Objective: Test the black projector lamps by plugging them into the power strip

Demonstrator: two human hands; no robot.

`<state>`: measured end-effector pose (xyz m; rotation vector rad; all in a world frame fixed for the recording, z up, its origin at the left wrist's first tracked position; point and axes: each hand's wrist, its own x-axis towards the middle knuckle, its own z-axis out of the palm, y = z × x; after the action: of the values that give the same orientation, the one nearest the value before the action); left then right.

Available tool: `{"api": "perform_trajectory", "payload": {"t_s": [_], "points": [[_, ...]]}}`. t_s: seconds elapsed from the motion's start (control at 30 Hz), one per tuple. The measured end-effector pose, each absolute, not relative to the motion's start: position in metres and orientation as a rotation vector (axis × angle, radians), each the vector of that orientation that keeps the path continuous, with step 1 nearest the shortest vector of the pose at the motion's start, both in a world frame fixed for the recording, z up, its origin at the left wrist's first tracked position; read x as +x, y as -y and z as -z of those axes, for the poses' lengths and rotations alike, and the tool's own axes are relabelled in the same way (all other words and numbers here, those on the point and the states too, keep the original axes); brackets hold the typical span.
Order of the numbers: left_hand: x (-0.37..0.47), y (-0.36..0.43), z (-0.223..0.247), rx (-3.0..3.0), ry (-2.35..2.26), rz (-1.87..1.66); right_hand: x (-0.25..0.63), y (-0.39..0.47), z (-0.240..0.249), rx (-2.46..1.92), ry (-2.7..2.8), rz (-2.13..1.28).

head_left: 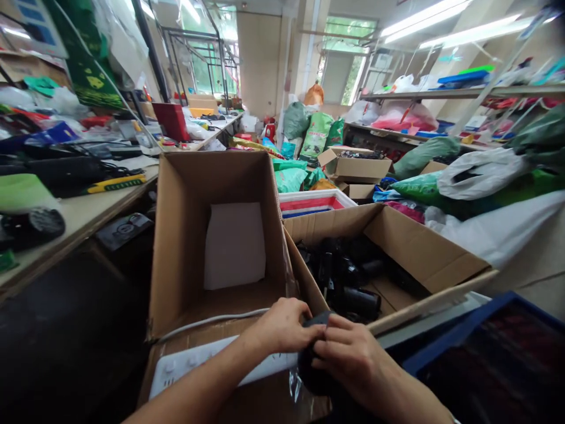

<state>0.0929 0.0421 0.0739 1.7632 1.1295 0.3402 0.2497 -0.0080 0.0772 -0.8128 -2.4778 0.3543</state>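
Observation:
Near the bottom centre, my left hand [286, 325] and my right hand [353, 353] meet with bent fingers on a round black object [314, 377]. My fingers hide its upper part, and what exactly it is cannot be made out. Clear plastic film [295, 386] shows at its left edge. Under my left forearm a white power strip [189, 366] lies on brown cardboard. Just beyond my hands on the right, an open cardboard box [424, 250] holds several black items [359, 301].
A tall open box [176, 247] with a white sheet [235, 246] inside stands left of centre. A cluttered workbench [88, 212] runs along the left. A blue crate [468, 347] is at lower right. Bags [315, 135] and shelves [463, 93] fill the back.

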Motion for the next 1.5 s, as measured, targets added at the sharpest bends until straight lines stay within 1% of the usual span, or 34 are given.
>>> {"api": "perform_trajectory", "payload": {"t_s": [0.17,0.27,0.33,0.43,0.5,0.57,0.63,0.7,0.77,0.83,0.9,0.97,1.03,1.1,1.2,1.3,1.4,1.43,1.5], "points": [[0.090,-0.040,-0.061,1.576,-0.990,-0.152,0.249,0.034,-0.052,-0.805,2.262,-0.161],[0.089,-0.038,-0.044,1.266,-0.867,-0.012,0.260,0.055,-0.042,-1.005,1.986,-0.131],[0.089,-0.025,-0.032,1.074,-0.781,0.013,0.268,0.068,-0.038,-1.222,1.705,-0.208],[0.087,0.006,-0.022,0.772,-0.659,-0.180,0.277,0.078,-0.041,-1.460,1.227,-0.439],[0.081,0.025,-0.025,0.560,-0.579,-0.405,0.283,0.075,-0.051,-1.425,1.080,-0.606],[0.068,0.036,-0.035,0.440,-0.502,-0.577,0.290,0.067,-0.065,-1.252,1.164,-0.699],[0.048,0.037,-0.050,0.466,-0.456,-0.669,0.301,0.054,-0.077,-1.149,1.423,-0.645],[0.023,0.032,-0.068,0.589,-0.470,-0.778,0.310,0.040,-0.084,-1.164,1.731,-0.464],[0.000,0.028,-0.084,0.743,-0.546,-0.842,0.314,0.024,-0.084,-1.206,1.922,-0.183],[-0.019,0.027,-0.097,0.813,-0.619,-0.861,0.311,0.009,-0.076,-1.234,1.917,0.085],[-0.030,0.030,-0.106,0.851,-0.667,-0.880,0.302,-0.004,-0.063,-1.290,1.773,0.211],[-0.035,0.036,-0.111,0.889,-0.696,-0.915,0.291,-0.013,-0.047,-1.386,1.627,0.100],[-0.038,0.040,-0.114,0.914,-0.722,-0.956,0.282,-0.019,-0.029,-1.480,1.571,-0.138],[-0.039,0.043,-0.116,0.916,-0.749,-1.017,0.278,-0.023,-0.014,-1.532,1.690,-0.333],[-0.043,0.042,-0.118,0.850,-0.817,-1.109,0.280,-0.025,-0.002,-1.510,1.962,-0.447],[-0.049,0.040,-0.120,0.803,-0.833,-1.173,0.288,-0.027,-0.010,-1.469,2.063,-0.444],[-0.057,0.039,-0.122,0.829,-0.800,-1.236,0.293,-0.027,-0.034,-1.461,2.106,-0.359],[-0.061,0.038,-0.123,0.841,-0.788,-1.258,0.294,-0.026,-0.043,-1.448,2.126,-0.386],[-0.067,0.038,-0.128,0.838,-0.787,-1.320,0.294,-0.021,-0.062,-1.390,2.195,-0.608]]}}
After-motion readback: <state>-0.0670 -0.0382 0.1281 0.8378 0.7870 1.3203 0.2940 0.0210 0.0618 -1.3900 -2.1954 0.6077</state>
